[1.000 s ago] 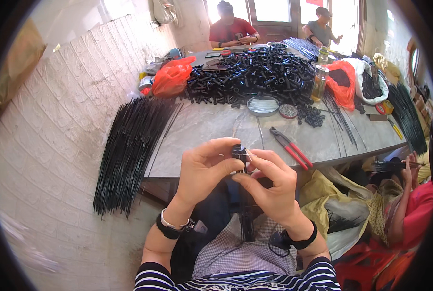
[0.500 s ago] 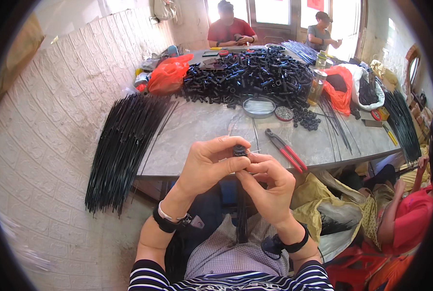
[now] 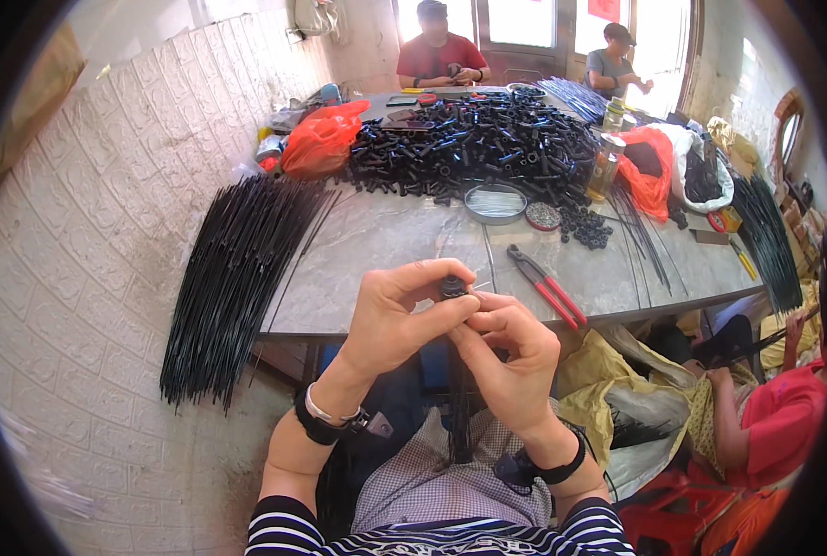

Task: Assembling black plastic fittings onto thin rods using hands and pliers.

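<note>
My left hand (image 3: 381, 315) is closed around a small black ribbed round cap (image 3: 452, 286), thumb and forefinger on either side of it. Below the cap hangs a bundle of thin black strands (image 3: 460, 422), reaching down to the checked cloth (image 3: 418, 482) on my lap. My right hand (image 3: 514, 357) is pinched close against the cap's lower right side. A short piece of thin pale wire (image 3: 474, 289) shows between the two hands, and my right fingertips appear to grip it; they partly hide it. Both hands are raised just in front of the table edge.
Red-handled pliers (image 3: 546, 285) lie on the grey table (image 3: 386, 241). Beyond are a round tin of pale wires (image 3: 495, 206), small black rings (image 3: 588, 227) and a heap of black tubes (image 3: 478, 144). Black rods (image 3: 233, 287) overhang the left edge. A person (image 3: 775, 417) sits at right.
Both hands have shifted slightly left with the cap. Less of the pale wire sticks out to the right. The person at right now has a dark strip bundle raised.
</note>
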A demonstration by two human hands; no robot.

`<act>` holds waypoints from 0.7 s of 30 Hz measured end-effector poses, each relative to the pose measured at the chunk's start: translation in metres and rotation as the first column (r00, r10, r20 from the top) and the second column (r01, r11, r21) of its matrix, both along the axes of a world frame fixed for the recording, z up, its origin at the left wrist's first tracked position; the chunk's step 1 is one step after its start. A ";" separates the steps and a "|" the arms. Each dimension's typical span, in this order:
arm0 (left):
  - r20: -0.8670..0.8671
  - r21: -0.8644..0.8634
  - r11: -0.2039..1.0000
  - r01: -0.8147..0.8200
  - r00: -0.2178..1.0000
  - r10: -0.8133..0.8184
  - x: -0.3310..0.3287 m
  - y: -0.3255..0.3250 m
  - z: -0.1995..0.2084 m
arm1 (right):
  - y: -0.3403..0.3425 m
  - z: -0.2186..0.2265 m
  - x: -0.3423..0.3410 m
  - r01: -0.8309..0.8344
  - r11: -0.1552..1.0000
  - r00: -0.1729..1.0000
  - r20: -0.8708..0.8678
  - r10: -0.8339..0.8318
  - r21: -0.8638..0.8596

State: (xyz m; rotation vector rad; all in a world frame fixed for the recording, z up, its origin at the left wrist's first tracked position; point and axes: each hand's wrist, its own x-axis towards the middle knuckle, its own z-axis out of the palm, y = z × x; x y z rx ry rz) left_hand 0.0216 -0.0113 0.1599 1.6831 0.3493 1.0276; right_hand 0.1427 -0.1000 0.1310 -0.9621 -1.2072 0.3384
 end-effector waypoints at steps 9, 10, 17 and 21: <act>-0.027 -0.054 0.998 0.028 0.999 -0.030 -0.004 0.002 0.003 | 0.002 -0.001 0.001 -0.082 0.996 0.993 -0.089 0.079 -0.035; -0.045 -0.048 0.999 0.024 0.999 -0.026 -0.005 0.002 0.003 | 0.002 0.000 0.001 -0.080 0.996 0.995 -0.070 0.077 -0.045; -0.020 0.066 0.993 0.093 0.996 -0.092 -0.006 0.001 0.003 | 0.003 0.006 0.005 -0.062 0.993 0.998 -0.006 0.062 -0.105; -0.087 0.297 0.955 -0.003 0.996 0.030 -0.006 0.000 -0.001 | 0.005 0.003 0.012 -0.251 0.946 0.950 -0.239 0.201 -0.202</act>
